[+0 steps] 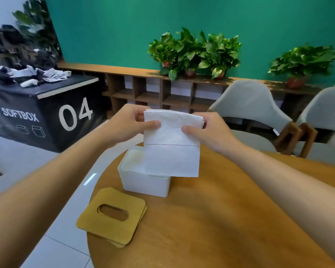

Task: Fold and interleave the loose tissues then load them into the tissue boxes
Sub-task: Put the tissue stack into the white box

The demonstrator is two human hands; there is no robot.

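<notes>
Both hands are up in front of me, holding the tissues (pixel 171 151) between them. My left hand (pixel 124 124) pinches the top left edge, thumb on the near face and fingers curled behind. My right hand (pixel 211 132) pinches the top right edge the same way. The tissues are a folded white wad at the top, with one flat sheet hanging down from it. That sheet hangs clear of the table, and its lower edge covers the right part of the tissue box (pixel 145 182) from my view.

The tissue box is white and open-topped, standing near the far left rim of the round wooden table (pixel 220 219). Something white lies inside it; I cannot tell whether it is tissues. Two tan lids (pixel 112 213) with slot holes lie stacked near-left of the box, and their left corner overhangs the table's edge.

Most of the tabletop to the right of the box, under my right forearm, is bare wood. Two pale chairs (pixel 249 105) stand just past the far right rim. A black crate (pixel 46 117) marked 04 stands on the floor to the far left, well apart from the table.
</notes>
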